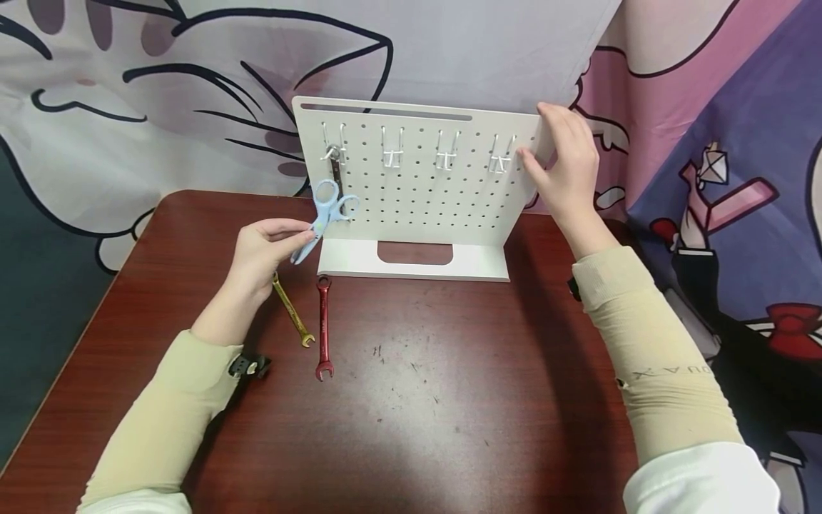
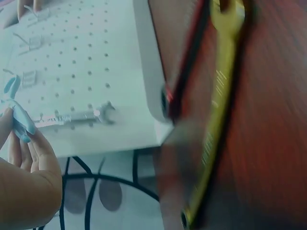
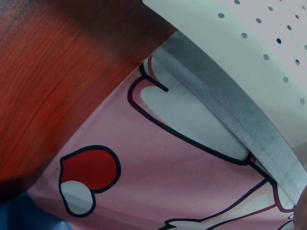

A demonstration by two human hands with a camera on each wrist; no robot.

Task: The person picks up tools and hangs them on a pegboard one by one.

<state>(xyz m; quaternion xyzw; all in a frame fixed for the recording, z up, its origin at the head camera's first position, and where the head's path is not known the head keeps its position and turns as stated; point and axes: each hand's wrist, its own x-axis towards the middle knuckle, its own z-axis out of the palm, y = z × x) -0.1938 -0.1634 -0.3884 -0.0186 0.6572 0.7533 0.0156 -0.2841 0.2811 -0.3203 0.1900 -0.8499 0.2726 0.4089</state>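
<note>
My left hand pinches the blue scissors by the blades, handles up near the leftmost hook, w/ a wrench hanging there. My right hand grips the pegboard edge, prob. steadying it.

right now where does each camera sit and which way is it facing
Head: worn on the head, looking forward and down at the white perforated pegboard; both forearms, left hand pinching light blue plastic scissors, right hand gripping the board's edge.
Left wrist: beside that hand, facing the board and a yellow metal wrench; fingers show.
Right wrist: under that hand, facing the board's edge and the pink cartoon cloth; almost no hand shows.
All share the pegboard.
</note>
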